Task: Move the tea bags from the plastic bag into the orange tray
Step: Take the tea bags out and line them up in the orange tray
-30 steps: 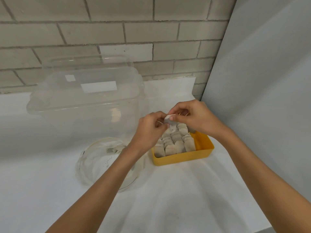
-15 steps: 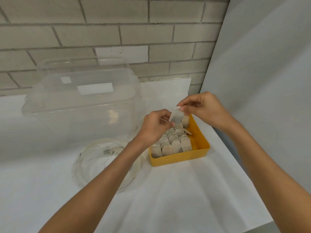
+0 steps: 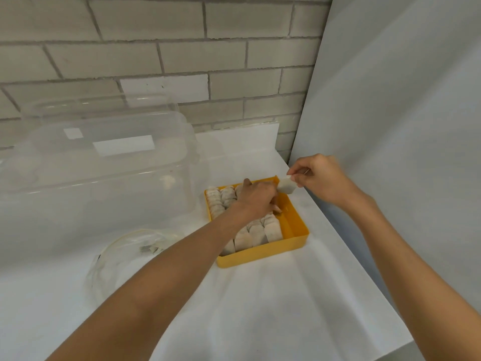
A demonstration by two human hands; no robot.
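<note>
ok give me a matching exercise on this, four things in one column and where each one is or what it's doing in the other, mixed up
1 right hand
2 left hand
3 plastic bag
4 clear container

a lies on the table, left of the orange tray
b pinches one tea bag over the tray's far right corner
c stands at the back left, by the brick wall
d reaches down into the tray among the tea bags

Pairs: 1-b, 2-d, 3-a, 4-c
</note>
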